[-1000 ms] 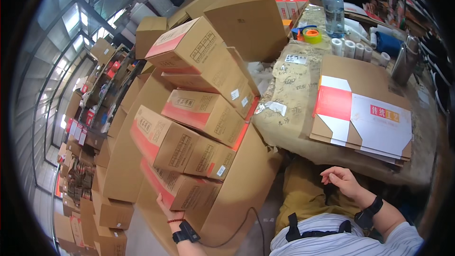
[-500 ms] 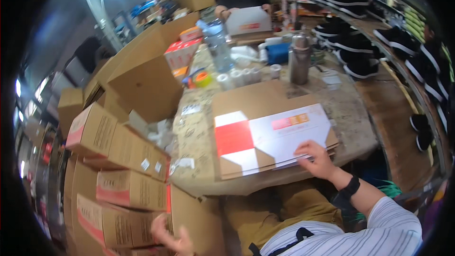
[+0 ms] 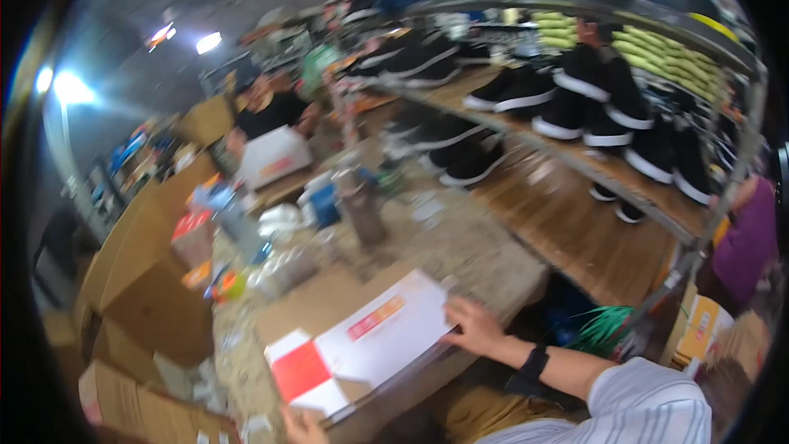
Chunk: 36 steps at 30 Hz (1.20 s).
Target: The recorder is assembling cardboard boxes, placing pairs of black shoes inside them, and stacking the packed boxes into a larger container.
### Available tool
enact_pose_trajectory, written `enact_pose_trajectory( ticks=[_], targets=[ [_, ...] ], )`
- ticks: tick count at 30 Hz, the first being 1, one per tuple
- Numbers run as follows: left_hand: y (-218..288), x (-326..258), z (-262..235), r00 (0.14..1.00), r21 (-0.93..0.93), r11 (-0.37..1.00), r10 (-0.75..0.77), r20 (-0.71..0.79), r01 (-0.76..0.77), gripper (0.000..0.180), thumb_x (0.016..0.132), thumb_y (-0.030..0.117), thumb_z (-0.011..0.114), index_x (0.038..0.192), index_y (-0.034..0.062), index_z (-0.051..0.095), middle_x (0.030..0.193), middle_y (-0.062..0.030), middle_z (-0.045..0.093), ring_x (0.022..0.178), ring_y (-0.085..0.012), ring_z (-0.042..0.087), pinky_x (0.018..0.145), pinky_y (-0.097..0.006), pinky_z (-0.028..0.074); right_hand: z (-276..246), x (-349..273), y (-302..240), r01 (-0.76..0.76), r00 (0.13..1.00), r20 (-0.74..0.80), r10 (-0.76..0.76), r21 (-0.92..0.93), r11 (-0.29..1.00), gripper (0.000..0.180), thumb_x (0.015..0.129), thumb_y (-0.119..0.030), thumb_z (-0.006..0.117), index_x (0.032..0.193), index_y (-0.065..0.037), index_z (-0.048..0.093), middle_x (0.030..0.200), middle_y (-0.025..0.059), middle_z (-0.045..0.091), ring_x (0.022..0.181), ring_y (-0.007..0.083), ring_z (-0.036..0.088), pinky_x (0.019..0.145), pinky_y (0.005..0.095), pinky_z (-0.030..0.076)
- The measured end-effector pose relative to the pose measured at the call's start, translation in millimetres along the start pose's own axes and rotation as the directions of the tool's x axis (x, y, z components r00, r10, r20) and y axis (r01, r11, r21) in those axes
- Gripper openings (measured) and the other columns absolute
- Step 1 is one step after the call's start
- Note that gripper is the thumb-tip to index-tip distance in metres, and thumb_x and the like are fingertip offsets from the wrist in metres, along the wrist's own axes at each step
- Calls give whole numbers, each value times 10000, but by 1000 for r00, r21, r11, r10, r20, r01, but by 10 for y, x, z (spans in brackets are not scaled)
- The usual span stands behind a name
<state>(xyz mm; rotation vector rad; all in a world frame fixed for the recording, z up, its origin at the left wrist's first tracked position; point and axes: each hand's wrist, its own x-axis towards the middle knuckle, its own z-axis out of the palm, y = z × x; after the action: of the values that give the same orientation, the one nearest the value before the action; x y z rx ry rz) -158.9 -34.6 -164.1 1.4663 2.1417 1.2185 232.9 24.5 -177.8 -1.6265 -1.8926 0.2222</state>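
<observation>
Far left: brown corrugated cartons [image 3: 148,279], stacked beside and below the tabletop [image 3: 485,251], several with flaps open.

Lower left edge: the left hand [image 3: 301,426], only partly in frame. It sits at the near edge of the flattened box blank, touching or just under it. Whether its fingers are curled or spread cannot be told; most of the hand is cut off.

Centre left: flattened box blank [image 3: 362,341], white with a red end panel and a small orange-red label strip. It lies flat on top of a stack of like sheets of brown cardboard at the near corner of the tabletop. No panel is raised and no flap tucked. Judged from this, folding has not begun; the blank is only being steadied or positioned.

Centre: blurred clutter farther back on the tabletop, including tape rolls [image 3: 226,284], a clear bottle [image 3: 242,230] and a dark cylindrical container [image 3: 366,214].

Centre right: the right hand [image 3: 470,325], fingers spread flat and pressing on the blank's far right edge, gripping nothing. A dark wristband [image 3: 534,360] and a striped sleeve [image 3: 633,399] follow.

Right: wooden shelves [image 3: 592,230] carrying rows of black shoes with white soles [image 3: 575,103].

Background, upper left: another person in dark clothing [image 3: 271,111] at a white box, well apart.
</observation>
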Motion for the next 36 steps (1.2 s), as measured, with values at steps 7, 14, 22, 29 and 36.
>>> enact_pose_trajectory(
  ticks=[7,14,22,29,36],
  targets=[
    [469,-213,-117,999,-380,925,30,22,-20,586,800,9,660,1325,-65,410,1267,-202,530,1081,-277,545,909,-362,459,-224,4,-756,322,893,-390,-226,201,925,605,817,-317,684,1298,3,501,1220,184,586,1056,345,594,898,400,483],
    [945,163,-456,762,-120,778,551,-340,-616,514,829,136,640,1286,-35,478,1227,-169,574,1198,-323,481,993,-466,410,-772,492,-832,393,897,-364,-252,392,832,485,853,13,562,1327,-72,501,1258,184,567,1098,309,590,921,368,475],
    [511,1211,-189,965,-801,592,148,217,89,518,981,452,434,1259,18,476,1040,-66,587,930,-149,562,825,-292,452,-1247,909,-1673,715,673,-373,-638,110,690,375,740,-68,668,1108,-110,609,1080,83,601,1047,262,558,899,420,430],
    [684,1243,-100,950,-655,736,57,308,168,629,819,276,713,1299,0,414,1159,-118,538,1058,-227,534,886,-336,463,-220,1632,-1324,201,774,393,-496,591,781,290,908,-160,549,1166,-38,606,1112,145,644,1060,289,587,950,369,429],
    [1133,1070,-138,983,56,994,87,161,-97,1018,521,243,901,1327,-22,338,1293,-224,438,1232,-364,408,1054,-414,349,-433,1715,-1248,832,415,-480,-773,-144,536,181,909,-193,568,971,-45,652,968,111,643,907,258,616,804,352,482]
  ],
)
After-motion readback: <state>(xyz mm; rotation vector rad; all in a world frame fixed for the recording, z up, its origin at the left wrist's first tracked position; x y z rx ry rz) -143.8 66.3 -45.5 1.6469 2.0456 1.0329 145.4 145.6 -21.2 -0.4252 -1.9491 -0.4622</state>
